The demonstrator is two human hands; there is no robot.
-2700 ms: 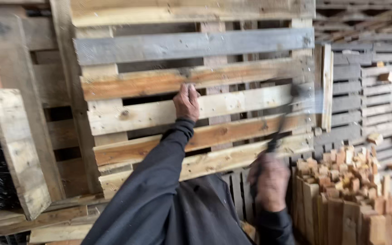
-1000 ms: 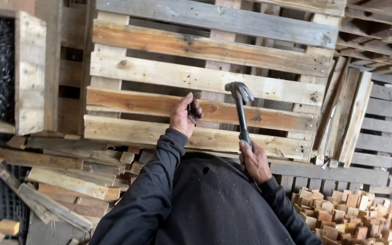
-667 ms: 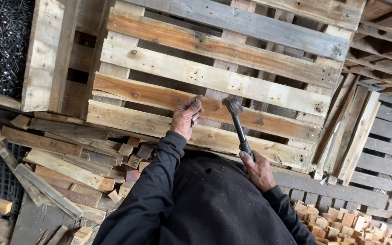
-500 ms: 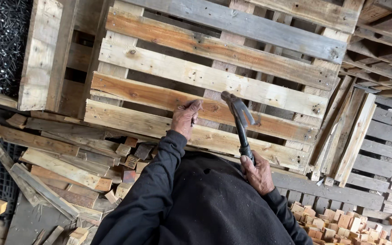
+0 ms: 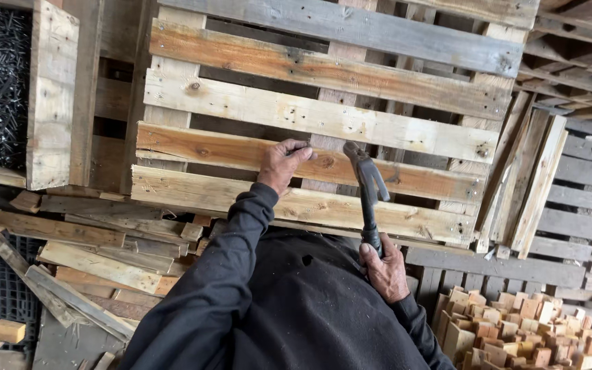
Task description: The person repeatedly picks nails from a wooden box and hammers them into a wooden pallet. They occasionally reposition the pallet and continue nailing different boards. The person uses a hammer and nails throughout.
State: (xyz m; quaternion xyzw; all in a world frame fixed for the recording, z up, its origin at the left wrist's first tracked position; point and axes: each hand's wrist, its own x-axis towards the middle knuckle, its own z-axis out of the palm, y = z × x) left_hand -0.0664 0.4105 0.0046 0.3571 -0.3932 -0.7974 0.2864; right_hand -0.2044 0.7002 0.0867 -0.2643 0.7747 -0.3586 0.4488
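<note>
The right hand [image 5: 385,270] is gripping the claw hammer [image 5: 368,188], now lowered beside the left hand [image 5: 282,164], which is pinching something small, seemingly a nail, against the pallet [image 5: 241,147] board, indicating striking is underway.

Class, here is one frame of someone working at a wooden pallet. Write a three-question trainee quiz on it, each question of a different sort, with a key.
1. True or false: the right hand grips the hammer by its handle.
2. Which board does the left hand rest on? A grey top board; B reddish-brown slat; C loose scrap plank.
3. Fill in: the pile of small wooden blocks lies at the lower ____ of the view.

Key: 1 true; 2 B; 3 right.
</note>
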